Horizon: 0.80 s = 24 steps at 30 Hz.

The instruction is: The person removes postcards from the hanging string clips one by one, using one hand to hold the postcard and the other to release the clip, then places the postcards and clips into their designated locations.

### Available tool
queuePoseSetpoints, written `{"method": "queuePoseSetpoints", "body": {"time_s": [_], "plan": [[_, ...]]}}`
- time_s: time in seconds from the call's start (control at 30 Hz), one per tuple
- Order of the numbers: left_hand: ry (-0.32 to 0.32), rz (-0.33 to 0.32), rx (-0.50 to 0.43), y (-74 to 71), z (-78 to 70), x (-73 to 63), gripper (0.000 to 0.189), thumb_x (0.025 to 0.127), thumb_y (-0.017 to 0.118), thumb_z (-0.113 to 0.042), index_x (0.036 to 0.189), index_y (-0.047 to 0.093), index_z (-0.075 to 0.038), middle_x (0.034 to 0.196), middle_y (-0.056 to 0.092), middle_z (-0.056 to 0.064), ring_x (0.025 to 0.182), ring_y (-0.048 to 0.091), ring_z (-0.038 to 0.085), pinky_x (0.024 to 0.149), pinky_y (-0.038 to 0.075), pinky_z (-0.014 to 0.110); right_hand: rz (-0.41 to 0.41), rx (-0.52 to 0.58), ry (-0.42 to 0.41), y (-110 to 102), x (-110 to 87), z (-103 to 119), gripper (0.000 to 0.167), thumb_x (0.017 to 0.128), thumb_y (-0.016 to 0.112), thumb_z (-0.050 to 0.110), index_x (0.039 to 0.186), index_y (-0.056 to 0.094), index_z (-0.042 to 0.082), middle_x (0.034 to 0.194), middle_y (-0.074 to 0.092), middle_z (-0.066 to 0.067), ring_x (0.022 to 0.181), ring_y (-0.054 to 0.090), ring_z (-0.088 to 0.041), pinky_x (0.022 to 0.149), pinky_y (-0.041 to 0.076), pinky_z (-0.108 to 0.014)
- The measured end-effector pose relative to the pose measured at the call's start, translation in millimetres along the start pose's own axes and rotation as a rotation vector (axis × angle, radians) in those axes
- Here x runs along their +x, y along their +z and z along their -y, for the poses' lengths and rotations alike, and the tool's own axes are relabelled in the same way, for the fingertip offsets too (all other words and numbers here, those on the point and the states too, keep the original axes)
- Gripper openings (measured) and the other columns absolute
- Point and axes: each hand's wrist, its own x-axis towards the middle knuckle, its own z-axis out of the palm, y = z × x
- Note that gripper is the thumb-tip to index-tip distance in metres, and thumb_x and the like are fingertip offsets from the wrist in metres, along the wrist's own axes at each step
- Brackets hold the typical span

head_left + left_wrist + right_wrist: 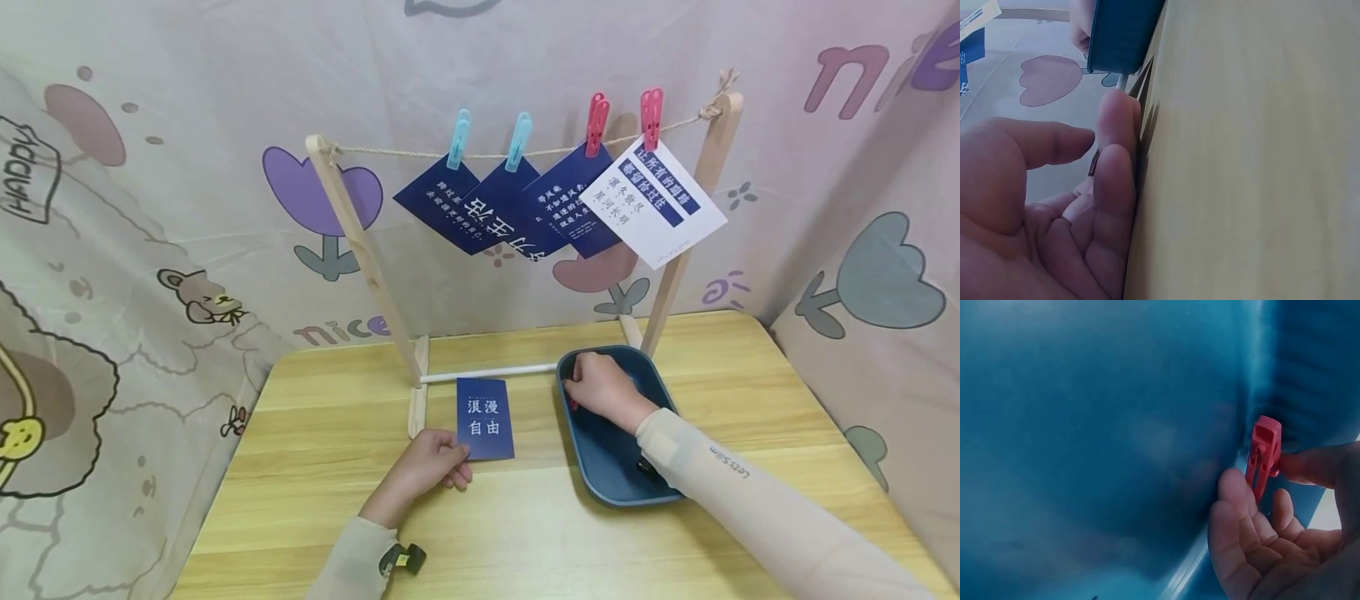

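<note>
A dark blue card [487, 429] with white characters lies at the middle of the table. My left hand [433, 460] pinches its lower left corner between thumb and fingers. In the left wrist view the left fingers [1113, 187] lie along the tabletop, and little of the card shows. My right hand [606, 390] reaches into a blue tray [611, 497]. Seen from the right wrist, it pinches a red clothespin [1264, 453] beside the tray wall, with the thumb on one side and fingertips on the other.
Behind stands a wooden frame [367, 258] with a rope [405, 153]. Two light blue clothespins [459, 140] and two red clothespins [651, 117] hold blue cards [442, 204] and a white card [652, 204] on it. A white rod [487, 372] crosses the frame's base.
</note>
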Motion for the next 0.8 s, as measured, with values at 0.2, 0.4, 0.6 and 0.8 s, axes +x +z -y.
{"method": "queuePoseSetpoints", "body": {"time_s": [0.2, 0.4, 0.6, 0.8], "plan": [[0.019, -0.032, 0.094, 1.9, 1.4, 1.2, 0.036, 0.111, 0.061, -0.026, 0.084, 0.066, -0.002, 0.070, 0.074, 0.008, 0.054, 0.069, 0.016, 0.051, 0.056, 0.024, 0.008, 0.001, -0.012, 0.8, -0.4, -0.8, 0.025, 0.103, 0.070, 0.023, 0.083, 0.062, 0.010, 0.067, 0.069, 0.001, 0.059, 0.061, -0.018, 0.055, 0.047, -0.031], [0.009, -0.060, 0.158, 5.8, -1.9, 1.6, 0.038, 0.111, 0.061, -0.029, 0.084, 0.067, -0.004, 0.067, 0.071, 0.007, 0.051, 0.068, 0.016, 0.050, 0.058, 0.028, 0.035, -0.002, -0.024, 2.8, -0.8, -2.7, 0.025, 0.104, 0.069, 0.023, 0.084, 0.062, 0.010, 0.067, 0.071, 0.004, 0.059, 0.062, -0.017, 0.055, 0.047, -0.031], [0.012, -0.062, 0.152, 3.8, -1.9, 3.4, 0.040, 0.112, 0.061, -0.028, 0.083, 0.067, -0.002, 0.065, 0.070, 0.007, 0.050, 0.066, 0.015, 0.048, 0.056, 0.026, 0.043, -0.035, -0.042, 5.6, -0.5, -2.9, 0.028, 0.106, 0.066, 0.022, 0.081, 0.061, 0.011, 0.063, 0.069, 0.006, 0.056, 0.061, -0.016, 0.055, 0.048, -0.032], [0.013, -0.057, 0.138, 2.1, 0.7, 5.0, 0.041, 0.112, 0.061, -0.030, 0.081, 0.068, -0.003, 0.063, 0.070, 0.006, 0.049, 0.065, 0.014, 0.047, 0.055, 0.024, 0.054, -0.056, -0.051, 7.9, 1.1, -3.3, 0.029, 0.107, 0.065, 0.021, 0.080, 0.060, 0.011, 0.062, 0.068, 0.005, 0.054, 0.061, -0.016, 0.054, 0.048, -0.031]]}}
